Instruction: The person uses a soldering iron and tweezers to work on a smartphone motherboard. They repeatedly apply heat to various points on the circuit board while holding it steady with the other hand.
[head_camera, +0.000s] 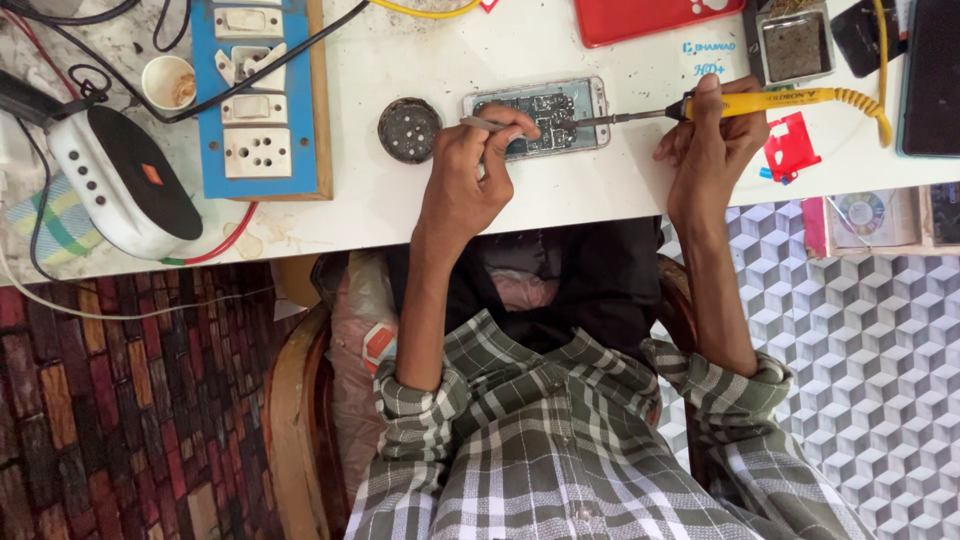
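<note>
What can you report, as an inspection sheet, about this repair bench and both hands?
Surface: white table, stained at its left.
Job's things: opened phone, its circuit board exposed; yellow soldering iron, tip on the board; tweezers.
Clutter: round dark tin, blue socket board, small cup, white speaker, red phone case.
Grippers: left hand pinches the tweezers; right hand grips the soldering iron.
Cables: coiled yellow cord; black cable across the socket board.
Surroundings: wooden chair, brick-pattern floor.
</note>
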